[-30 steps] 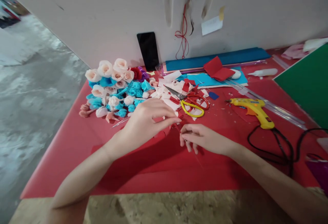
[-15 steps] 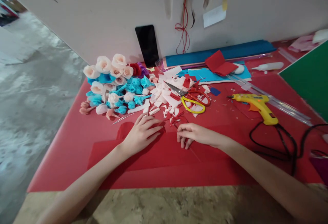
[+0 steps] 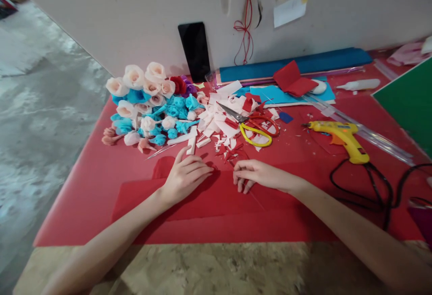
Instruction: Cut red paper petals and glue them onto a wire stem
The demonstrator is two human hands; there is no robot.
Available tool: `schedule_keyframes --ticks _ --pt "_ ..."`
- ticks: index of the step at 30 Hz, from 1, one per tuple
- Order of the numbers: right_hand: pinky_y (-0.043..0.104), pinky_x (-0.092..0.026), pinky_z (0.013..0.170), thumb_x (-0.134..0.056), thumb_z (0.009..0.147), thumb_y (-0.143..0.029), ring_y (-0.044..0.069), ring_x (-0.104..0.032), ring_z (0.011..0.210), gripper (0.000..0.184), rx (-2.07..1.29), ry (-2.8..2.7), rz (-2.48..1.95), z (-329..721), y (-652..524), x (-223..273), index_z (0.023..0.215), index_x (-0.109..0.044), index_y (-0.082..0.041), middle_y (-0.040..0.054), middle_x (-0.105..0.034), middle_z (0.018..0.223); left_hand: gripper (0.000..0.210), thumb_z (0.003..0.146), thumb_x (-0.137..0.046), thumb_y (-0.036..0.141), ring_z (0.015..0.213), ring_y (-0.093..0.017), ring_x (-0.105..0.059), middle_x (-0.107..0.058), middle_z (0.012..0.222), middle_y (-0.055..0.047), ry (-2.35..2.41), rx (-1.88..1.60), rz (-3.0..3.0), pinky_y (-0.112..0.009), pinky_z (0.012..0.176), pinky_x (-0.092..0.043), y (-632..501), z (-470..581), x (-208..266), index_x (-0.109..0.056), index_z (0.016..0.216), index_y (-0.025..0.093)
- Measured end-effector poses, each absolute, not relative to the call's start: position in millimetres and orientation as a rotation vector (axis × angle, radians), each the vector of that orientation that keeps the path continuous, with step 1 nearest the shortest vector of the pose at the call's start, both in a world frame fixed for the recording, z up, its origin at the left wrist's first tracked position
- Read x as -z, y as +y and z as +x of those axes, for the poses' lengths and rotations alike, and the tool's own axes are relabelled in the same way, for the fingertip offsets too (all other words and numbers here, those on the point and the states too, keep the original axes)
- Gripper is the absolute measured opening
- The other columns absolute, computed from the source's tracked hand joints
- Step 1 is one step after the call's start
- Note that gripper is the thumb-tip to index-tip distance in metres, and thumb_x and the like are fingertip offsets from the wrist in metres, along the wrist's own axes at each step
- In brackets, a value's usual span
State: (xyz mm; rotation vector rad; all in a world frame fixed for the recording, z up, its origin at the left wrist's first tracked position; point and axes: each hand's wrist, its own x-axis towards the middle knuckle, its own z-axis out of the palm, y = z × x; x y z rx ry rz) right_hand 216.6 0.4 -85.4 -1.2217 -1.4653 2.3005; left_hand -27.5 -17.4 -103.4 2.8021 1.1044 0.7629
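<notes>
My left hand (image 3: 187,173) rests over a sheet of red crepe paper (image 3: 148,198), its fingertips drawn together at a tiny red bit I cannot make out. Facing it, my right hand (image 3: 251,174) has its fingers curled and pinches a thin stick (image 3: 256,201), which slants down across the red paper. Just beyond my hands lie scissors (image 3: 254,134) with yellow and red handles, on a heap of pale and red paper scraps (image 3: 216,117). A small rounded red piece (image 3: 164,167) pokes out beside my left wrist.
Pale and blue paper flowers (image 3: 148,106) crowd the left of the red tabletop (image 3: 81,205). A black phone (image 3: 195,52) leans on the wall behind. To the right are a yellow glue gun (image 3: 344,137) with a black cord, clear glue sticks (image 3: 378,140) and a green board (image 3: 411,101).
My left fingers have drawn closer together at their tips. The right hand keeps its pinch on the thin stick. The view has shifted slightly.
</notes>
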Motion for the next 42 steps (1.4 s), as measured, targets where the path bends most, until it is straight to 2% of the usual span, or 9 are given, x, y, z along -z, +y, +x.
schedule_keyframes --ticks 7,11,18,31,36,42 --pt "0.023 -0.051 0.061 -0.039 0.089 -0.018 0.009 -0.060 0.060 0.017 -2.302 -1.465 -1.225 217 1 86 0.075 -0.049 -0.013 0.0016 -0.057 0.065 0.011 0.079 -0.059 0.018 0.084 -0.016 -0.061 -0.072 0.080 0.003 1.113 -0.725 2.849 -0.050 0.110 -0.013 -17 -30 105 -0.066 0.083 0.026" --pt "0.024 -0.051 0.061 -0.040 0.089 -0.019 0.010 -0.060 0.060 0.018 -2.302 -1.468 -1.221 217 1 86 0.076 -0.050 -0.013 0.0022 -0.057 0.066 0.010 0.078 -0.061 0.018 0.091 -0.016 -0.060 -0.072 0.087 0.003 1.121 -0.808 2.861 -0.049 0.110 -0.018 -17 -27 105 -0.066 0.080 0.027" --pt "0.023 -0.052 0.061 -0.042 0.089 -0.021 0.009 -0.061 0.062 0.017 -2.297 -1.478 -1.208 217 1 90 0.075 -0.050 -0.013 0.0016 -0.058 0.068 0.008 0.077 -0.063 0.015 0.081 -0.013 -0.061 -0.071 0.079 0.005 1.056 -0.887 2.822 -0.049 0.112 -0.018 -18 -20 99 -0.064 0.075 0.022" --pt "0.024 -0.052 0.062 -0.043 0.089 -0.022 0.010 -0.061 0.061 0.017 -2.298 -1.485 -1.204 218 1 93 0.075 -0.050 -0.013 0.0020 -0.058 0.068 0.017 0.075 -0.063 0.014 0.081 -0.015 -0.058 -0.068 0.072 0.005 1.079 -0.834 2.889 -0.054 0.110 -0.016 -16 -27 109 -0.066 0.084 0.028" --pt "0.023 -0.052 0.061 -0.044 0.088 -0.021 0.010 -0.061 0.062 0.016 -2.299 -1.476 -1.198 218 1 94 0.075 -0.050 -0.013 0.0017 -0.058 0.069 0.012 0.074 -0.065 0.015 0.081 -0.014 -0.057 -0.068 0.074 0.005 1.121 -0.817 2.866 -0.051 0.111 -0.016 -16 -24 108 -0.066 0.082 0.025" --pt "0.024 -0.052 0.060 -0.043 0.087 -0.020 0.010 -0.061 0.061 0.017 -2.287 -1.484 -1.203 218 1 92 0.074 -0.050 -0.013 0.0023 -0.058 0.068 0.013 0.079 -0.057 0.014 0.084 -0.014 -0.061 -0.070 0.080 0.003 1.138 -0.686 2.741 -0.053 0.110 -0.017 -17 -23 107 -0.064 0.085 0.023"
